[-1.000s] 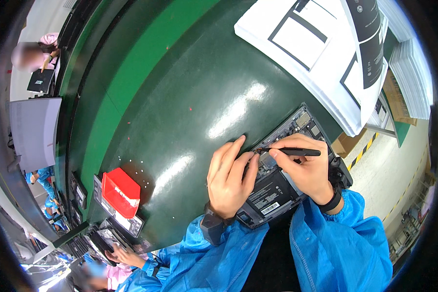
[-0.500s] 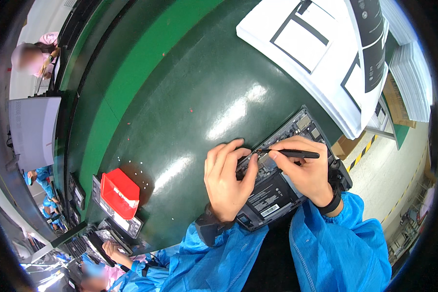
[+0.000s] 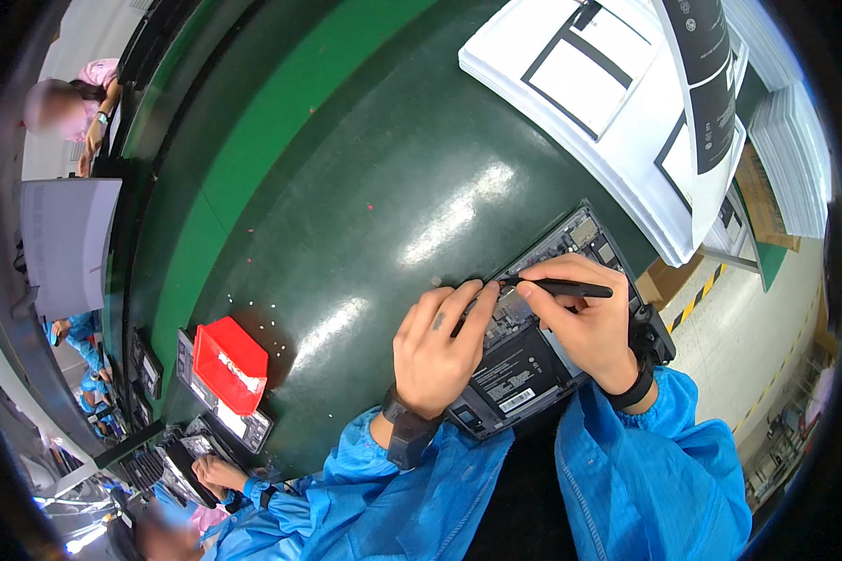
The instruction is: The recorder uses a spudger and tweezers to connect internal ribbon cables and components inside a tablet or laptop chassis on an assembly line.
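An opened laptop base (image 3: 585,229) lies aslant at the table's near edge, its circuit board and black battery (image 3: 513,376) bare. My right hand (image 3: 585,327) pinches black tweezers (image 3: 575,290), their tip pointing left at the board's far edge. Beside that tip, the fingertips of my left hand (image 3: 437,351) touch down on the board, fingers extended and slightly bent. The left hand appears to hold nothing, though its thumb is hidden beneath. Whatever small part lies at the tip is too small to make out.
A red bin (image 3: 223,351) holding small white pieces sits on another laptop part (image 3: 254,432) at left, with white bits scattered nearby. White sheets with black frames (image 3: 561,103) are stacked at far right. A co-worker's hand (image 3: 217,475) is at lower left.
My left hand has turned over the board, its fingers now closer to the tweezers' tip and its thumb out of sight. The right hand and tweezers have barely moved.
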